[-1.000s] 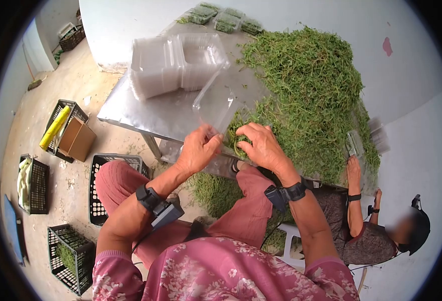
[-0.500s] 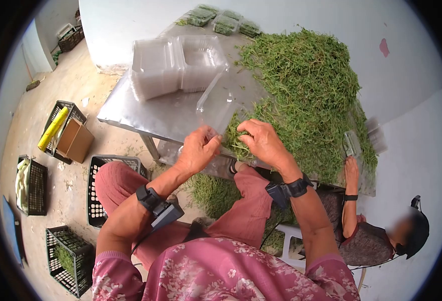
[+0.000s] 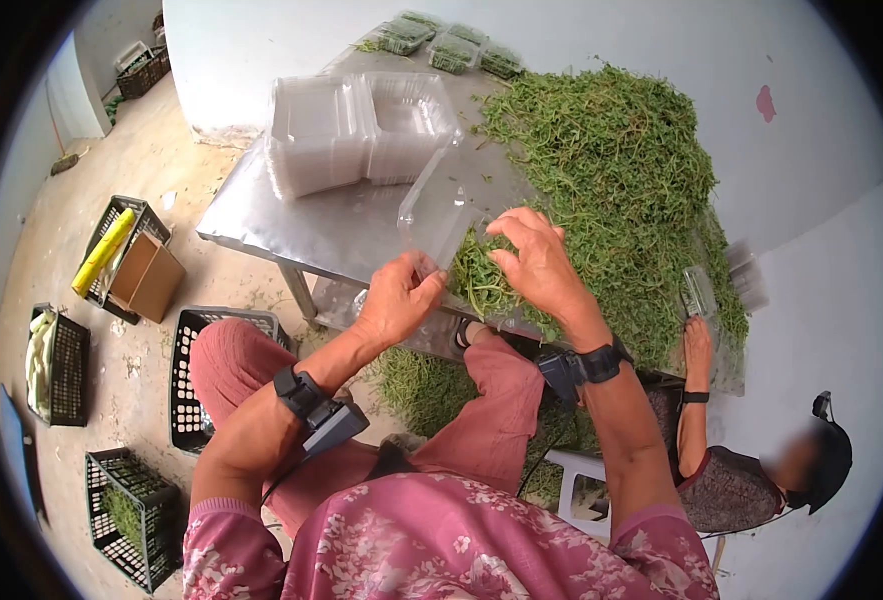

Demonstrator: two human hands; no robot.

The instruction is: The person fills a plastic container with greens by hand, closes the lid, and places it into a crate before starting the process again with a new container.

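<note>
At the table's front edge, my left hand is closed on the edge of an open clear plastic box. The raised lid of this box stands towards the stacked containers, and green stems lie in its near part. Just above these stems is my right hand, its thumb and fingers apart, with nothing visible between them. A large heap of green stems spreads over the right side of the metal table.
Stacks of clear containers stand at the back left of the table. Filled boxes sit at the far edge. A co-worker's hand touches another box on the right. Black crates stand on the floor at left.
My right hand has risen slightly away from the stems in the box, and its fingers have spread. My left hand stays at the box edge.
</note>
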